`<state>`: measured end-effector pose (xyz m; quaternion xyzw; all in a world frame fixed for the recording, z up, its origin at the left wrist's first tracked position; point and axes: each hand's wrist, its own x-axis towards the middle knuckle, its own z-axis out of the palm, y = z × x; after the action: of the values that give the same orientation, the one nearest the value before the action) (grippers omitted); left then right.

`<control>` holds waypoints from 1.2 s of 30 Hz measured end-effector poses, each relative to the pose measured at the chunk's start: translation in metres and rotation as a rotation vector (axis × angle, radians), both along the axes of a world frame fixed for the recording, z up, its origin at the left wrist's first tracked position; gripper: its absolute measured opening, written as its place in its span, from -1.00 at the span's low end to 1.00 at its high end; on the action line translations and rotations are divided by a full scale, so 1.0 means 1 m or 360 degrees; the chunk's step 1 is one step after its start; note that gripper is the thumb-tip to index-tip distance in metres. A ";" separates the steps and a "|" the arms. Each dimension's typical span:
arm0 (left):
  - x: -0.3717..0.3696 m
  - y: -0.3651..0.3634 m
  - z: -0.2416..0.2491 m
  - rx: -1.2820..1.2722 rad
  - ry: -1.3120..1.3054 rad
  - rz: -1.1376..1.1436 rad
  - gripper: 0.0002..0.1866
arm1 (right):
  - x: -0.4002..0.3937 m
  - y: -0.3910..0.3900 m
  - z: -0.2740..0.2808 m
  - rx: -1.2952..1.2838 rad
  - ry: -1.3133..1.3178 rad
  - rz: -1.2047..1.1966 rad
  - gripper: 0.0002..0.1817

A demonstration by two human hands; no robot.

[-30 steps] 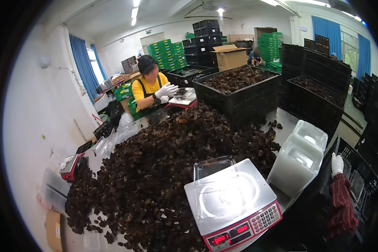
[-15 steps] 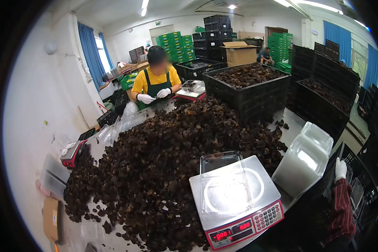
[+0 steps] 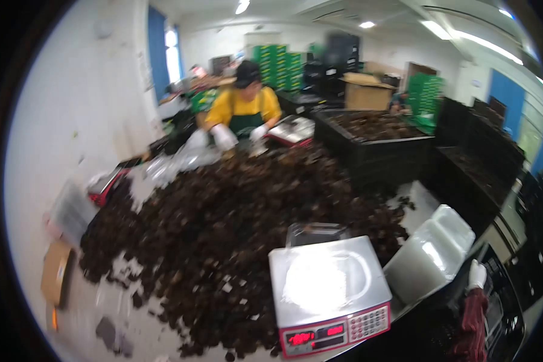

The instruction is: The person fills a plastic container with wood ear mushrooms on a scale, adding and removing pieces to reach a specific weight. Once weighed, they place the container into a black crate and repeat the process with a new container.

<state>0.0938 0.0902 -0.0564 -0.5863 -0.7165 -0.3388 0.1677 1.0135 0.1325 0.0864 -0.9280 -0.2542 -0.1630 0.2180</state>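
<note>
My right hand (image 3: 477,275), in a white glove below a dark red striped sleeve, rests at the rim of a black plastic crate (image 3: 495,259) at the lower right. Its fingers look closed around the rim, though the view is blurred. Clear plastic boxes (image 3: 493,320) lie in that crate. Left of the hand stands a stack of clear containers (image 3: 425,256). A scale (image 3: 330,295) with a lit red display is nearby, with a clear tray (image 3: 317,233) at its far edge. My left hand is out of view.
A large pile of dark dried fungus (image 3: 223,229) covers much of the table. Across it a person in yellow (image 3: 241,108) wears white gloves, beside a second scale (image 3: 292,130). A full black bin (image 3: 374,151) stands behind the pile. A cardboard piece (image 3: 57,271) lies left.
The view has shifted and blurred. My right hand stays at the crate rim. The person opposite has lowered both gloved hands toward the pile.
</note>
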 end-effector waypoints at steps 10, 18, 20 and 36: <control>0.015 0.007 0.035 -0.0180 -0.0589 0.0211 -0.82 | 0.111 -0.013 -0.036 0.0023 0.0146 0.0247 -0.19; 0.045 0.143 0.090 -0.0293 -0.0271 -0.0259 -0.52 | 0.114 -0.016 -0.033 -0.0037 0.0202 0.0249 -0.15; 0.047 0.178 0.082 -0.0349 -0.0206 -0.0294 -0.50 | 0.112 -0.016 -0.030 -0.0036 0.0318 0.0240 -0.16; -0.002 0.136 0.105 -0.0272 -0.2194 -0.0626 -0.86 | 0.118 -0.019 -0.034 0.0055 0.0316 0.0256 -0.16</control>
<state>0.0920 0.2258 0.0483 -0.3685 -0.5645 -0.5984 -0.4329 1.1319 0.1138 0.0520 -0.9123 -0.3023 -0.0566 0.2703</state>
